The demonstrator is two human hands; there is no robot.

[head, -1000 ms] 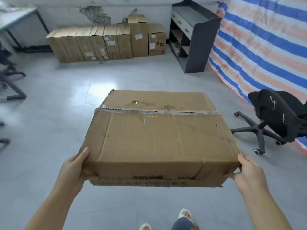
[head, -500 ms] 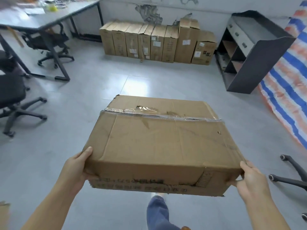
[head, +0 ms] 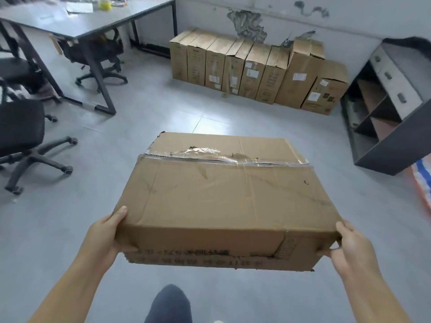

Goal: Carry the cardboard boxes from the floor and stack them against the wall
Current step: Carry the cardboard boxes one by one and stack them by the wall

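We see a grey tiled floor (head: 163,127). A row of upright brown cardboard boxes (head: 254,71) stands on it against the wall. Also on it: a dark metal-legged grey desk (head: 88,24), black wheeled office chairs (head: 21,141), and a tilted dark grey shelf unit (head: 391,108).

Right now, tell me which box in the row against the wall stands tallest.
The second box from the right: its top rises above all its neighbours, just left of the short end box.
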